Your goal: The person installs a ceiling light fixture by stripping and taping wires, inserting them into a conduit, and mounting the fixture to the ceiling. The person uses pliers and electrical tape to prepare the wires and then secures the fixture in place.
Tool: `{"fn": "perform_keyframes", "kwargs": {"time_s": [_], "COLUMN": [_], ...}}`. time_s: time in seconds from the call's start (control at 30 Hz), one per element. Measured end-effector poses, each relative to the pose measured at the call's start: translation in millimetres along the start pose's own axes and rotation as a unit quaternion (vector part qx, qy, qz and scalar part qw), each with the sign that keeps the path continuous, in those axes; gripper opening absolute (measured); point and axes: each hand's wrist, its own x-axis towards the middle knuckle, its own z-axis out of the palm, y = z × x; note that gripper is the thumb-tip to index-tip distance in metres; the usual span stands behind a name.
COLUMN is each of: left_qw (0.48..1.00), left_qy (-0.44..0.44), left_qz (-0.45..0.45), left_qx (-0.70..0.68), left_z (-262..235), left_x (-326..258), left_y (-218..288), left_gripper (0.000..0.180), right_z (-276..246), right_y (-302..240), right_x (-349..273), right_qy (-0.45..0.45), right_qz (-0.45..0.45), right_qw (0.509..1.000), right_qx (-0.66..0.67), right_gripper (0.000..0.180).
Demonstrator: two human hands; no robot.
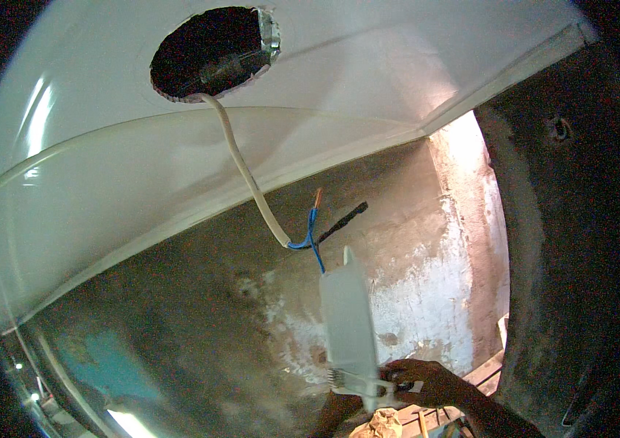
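A flat white ceiling light [350, 321] is tilted nearly edge-on below the ceiling, with a coil spring and a white clip at its lower end. My right hand [426, 383] is closed at that clip, its fingers bent around it; a small white tab shows beside them. My left hand [340, 410] grips the light's lower end from the left, with its fingers mostly hidden behind it. A blue wire [317, 252] runs from the light's top to a beige cable [244, 171]. One blue end shows bare copper; a black wire [346, 223] sticks out to the right, its tip wrapped.
The cable hangs from a rough-edged round hole [208, 55] in the glossy white ceiling panel [353, 66]. Behind stands a stained, unpainted wall [237, 292]. A dark wall or pillar [572, 241] rises at right. Lower down lie a crumpled tan item [384, 423] and several sticks.
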Motion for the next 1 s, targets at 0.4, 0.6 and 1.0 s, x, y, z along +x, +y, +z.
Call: {"fn": "perform_keyframes", "kwargs": {"time_s": [0.4, 0.6, 1.0], "left_qw": [1.000, 1.000, 0.999], "left_qy": [-0.016, -0.010, -0.033], "left_qz": [-0.004, -0.014, 0.011], "left_qx": [-0.010, -0.016, -0.006], "left_z": [-7.9, -12.7, 2.0], "left_x": [2.7, -7.1, 23.7], "left_y": [-6.6, -18.1, -8.0], "left_gripper": [0.033, 0.031, 0.027], "right_z": [-19.4, -17.6, -21.8], "right_y": [-7.5, -21.8, -29.5], "right_x": [-1.7, -1.4, -1.4], "right_qy": [0.004, 0.031, 0.055], "right_qz": [-0.016, -0.032, -0.076], "right_qw": [0.998, 0.999, 0.994], "right_qx": [0.063, -0.002, 0.050], "right_gripper": [0.031, 0.030, 0.019]}}
